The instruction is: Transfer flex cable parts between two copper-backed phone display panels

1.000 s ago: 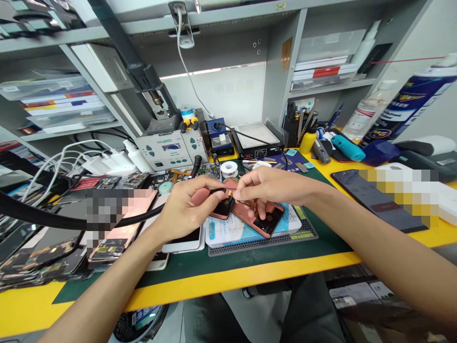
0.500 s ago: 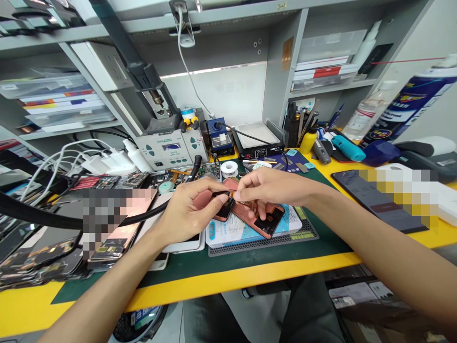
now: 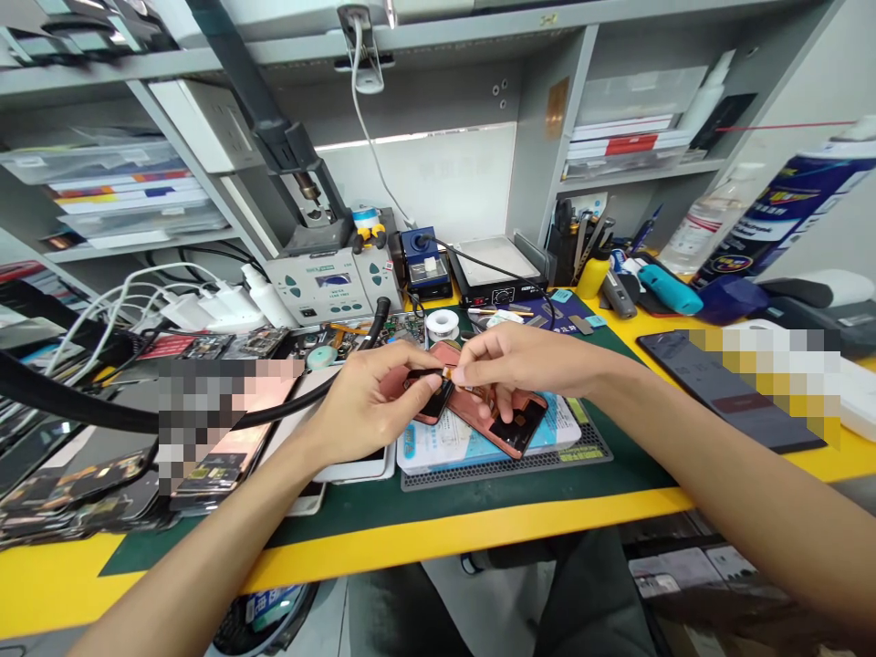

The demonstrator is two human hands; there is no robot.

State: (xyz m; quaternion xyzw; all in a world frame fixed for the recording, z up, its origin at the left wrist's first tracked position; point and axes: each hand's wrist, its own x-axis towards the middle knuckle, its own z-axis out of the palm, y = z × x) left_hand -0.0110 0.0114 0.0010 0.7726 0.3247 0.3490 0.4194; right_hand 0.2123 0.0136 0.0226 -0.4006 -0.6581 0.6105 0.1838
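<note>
left hand [image 3: 366, 401]: clamped on glossy black rectangular phone part [image 3: 432, 400] | right hand [image 3: 526, 358]: fingertips [image 3: 472, 372] pinching thin amber flex ribbon [image 3: 453, 374] | hands: almost touching | place: just above smooth rose-copper phone panel [image 3: 472, 415]
</note>
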